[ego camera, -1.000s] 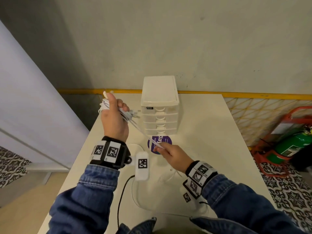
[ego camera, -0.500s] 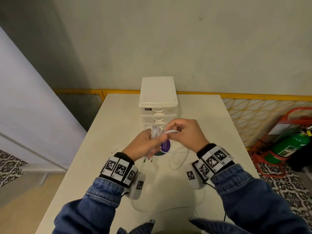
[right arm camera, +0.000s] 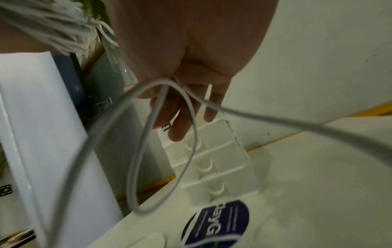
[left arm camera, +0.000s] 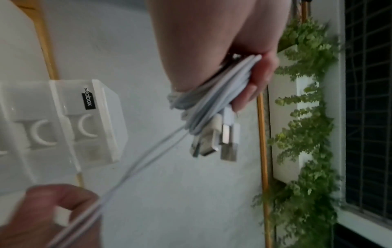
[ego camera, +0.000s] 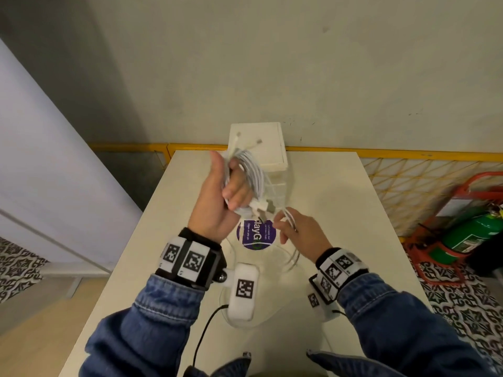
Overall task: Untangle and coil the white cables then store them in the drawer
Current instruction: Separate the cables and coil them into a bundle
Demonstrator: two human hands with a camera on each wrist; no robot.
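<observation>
My left hand point(ego camera: 221, 195) is raised above the table and grips a coiled bundle of white cables point(ego camera: 251, 172) wound round its fingers, with USB plugs point(left arm camera: 220, 139) hanging from the bundle point(left arm camera: 214, 94). Loose white strands point(left arm camera: 135, 169) run down from it to my right hand point(ego camera: 295, 231), which pinches them point(right arm camera: 169, 87) lower, just in front of the white drawer unit point(ego camera: 258, 148). The slack point(ego camera: 292, 257) trails in loops on the table. The drawers point(right arm camera: 212, 161) in the unit look closed.
The drawer unit stands at the back middle of the white table point(ego camera: 353, 213), against the wall. A purple round sticker point(ego camera: 257, 235) lies on the table under my hands. A green fire extinguisher point(ego camera: 473, 235) in a red stand sits on the floor to the right.
My hands were together at the coil half a second ago. The left hand has since lifted up and left with the bundle, and the right has dropped lower, drawing strands taut between them.
</observation>
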